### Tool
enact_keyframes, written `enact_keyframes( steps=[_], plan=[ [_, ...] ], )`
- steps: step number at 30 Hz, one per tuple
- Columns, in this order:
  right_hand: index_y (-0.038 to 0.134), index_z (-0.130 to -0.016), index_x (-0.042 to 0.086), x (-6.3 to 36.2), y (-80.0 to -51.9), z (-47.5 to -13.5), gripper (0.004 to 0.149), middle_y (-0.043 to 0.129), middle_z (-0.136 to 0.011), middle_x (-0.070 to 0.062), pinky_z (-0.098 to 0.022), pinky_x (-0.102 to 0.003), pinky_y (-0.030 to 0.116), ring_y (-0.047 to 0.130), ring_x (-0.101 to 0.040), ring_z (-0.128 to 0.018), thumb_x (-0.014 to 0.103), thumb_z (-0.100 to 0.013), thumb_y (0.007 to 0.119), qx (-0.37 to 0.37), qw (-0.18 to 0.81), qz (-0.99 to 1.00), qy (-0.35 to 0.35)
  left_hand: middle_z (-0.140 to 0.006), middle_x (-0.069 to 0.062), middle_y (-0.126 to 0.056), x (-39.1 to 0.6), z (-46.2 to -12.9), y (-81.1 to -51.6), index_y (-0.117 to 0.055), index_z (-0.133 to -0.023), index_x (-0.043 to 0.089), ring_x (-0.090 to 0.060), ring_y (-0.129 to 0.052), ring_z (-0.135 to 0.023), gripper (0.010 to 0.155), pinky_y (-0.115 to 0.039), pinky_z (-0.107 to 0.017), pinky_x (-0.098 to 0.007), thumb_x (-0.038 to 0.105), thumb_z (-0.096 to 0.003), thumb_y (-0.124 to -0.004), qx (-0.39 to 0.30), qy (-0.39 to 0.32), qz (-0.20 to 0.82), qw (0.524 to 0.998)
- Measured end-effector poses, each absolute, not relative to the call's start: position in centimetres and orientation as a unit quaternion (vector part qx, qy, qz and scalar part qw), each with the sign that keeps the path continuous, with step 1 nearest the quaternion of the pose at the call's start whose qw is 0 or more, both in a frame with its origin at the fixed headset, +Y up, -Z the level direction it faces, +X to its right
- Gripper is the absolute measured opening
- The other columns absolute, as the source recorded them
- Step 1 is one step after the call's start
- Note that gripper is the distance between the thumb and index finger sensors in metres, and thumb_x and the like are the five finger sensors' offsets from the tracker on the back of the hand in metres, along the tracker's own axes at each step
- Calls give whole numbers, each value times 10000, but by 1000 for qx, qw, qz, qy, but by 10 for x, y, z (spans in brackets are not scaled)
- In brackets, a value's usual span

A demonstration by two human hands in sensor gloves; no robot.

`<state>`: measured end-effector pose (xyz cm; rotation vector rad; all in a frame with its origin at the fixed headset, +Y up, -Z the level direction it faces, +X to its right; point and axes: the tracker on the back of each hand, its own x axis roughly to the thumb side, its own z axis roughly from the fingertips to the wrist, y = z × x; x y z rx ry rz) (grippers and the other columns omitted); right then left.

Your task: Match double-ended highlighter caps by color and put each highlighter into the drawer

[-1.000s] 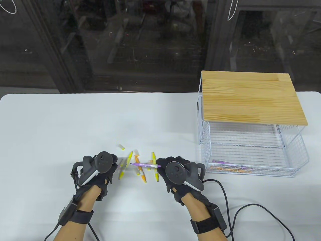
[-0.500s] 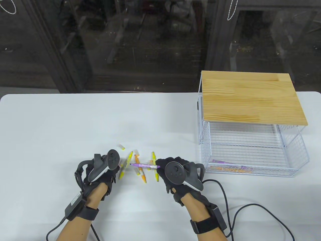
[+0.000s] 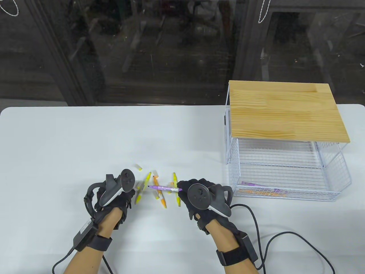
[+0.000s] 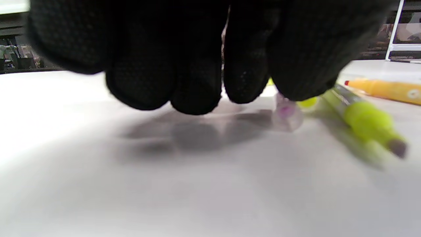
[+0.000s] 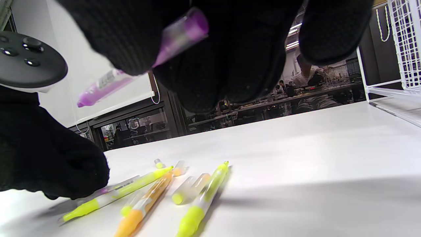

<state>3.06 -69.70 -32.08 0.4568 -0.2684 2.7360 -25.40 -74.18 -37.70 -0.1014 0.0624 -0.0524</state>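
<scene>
Right hand (image 3: 196,197) grips purple highlighter (image 3: 162,187); left hand's (image 3: 117,197) grasp hidden

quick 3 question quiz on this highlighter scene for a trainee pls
1. True or false: the white wire drawer under the wooden top is pulled open.
2. Which hand holds the uncapped purple highlighter: A left hand, B right hand?
3. Fill in: the left hand's fingers come down by a small clear cap with a ___ tint.

Key: 1 true; 2 B; 3 purple.
</scene>
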Motion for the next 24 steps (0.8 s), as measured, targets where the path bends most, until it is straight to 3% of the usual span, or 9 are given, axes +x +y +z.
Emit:
enact_keyframes(
  steps=[12,15,19,24],
  plan=[
    [899,-835,283,31,-697,-321,433,991,-753,-9,-538,-588,739,970,-289,-632,418,-428,833,162,178,966,-92,-718,-6,-1050,-254,-377,-742,-983,-766,283,-329,-1019,-565,442,-864,-403,-526,422,-348,-937,-58,41,-35,997],
    [900,-834,282,31,-697,-321,432,991,-753,-9,-538,-587,739,971,-289,-631,418,-429,832,162,178,966,-93,-768,-16,-1013,-253,-377,-744,-910,-854,311,-339,-992,-617,532,-849,-430,-534,451,-342,-944,-65,33,-39,997],
    [899,-835,283,31,-698,-321,432,991,-752,-8,-537,-589,739,971,-289,-631,418,-430,833,162,178,966,-91,-781,-20,-1009,-252,-378,-745,-942,-810,350,-342,-989,-627,474,-843,-436,-540,434,-343,-947,-53,24,-35,998],
    [900,-835,280,31,-698,-321,434,991,-753,-9,-537,-588,739,970,-289,-631,418,-429,833,162,179,966,-91,-772,-20,-1021,-252,-378,-744,-971,-764,289,-332,-998,-622,436,-851,-433,-534,401,-343,-949,-52,23,-38,998]
  ],
)
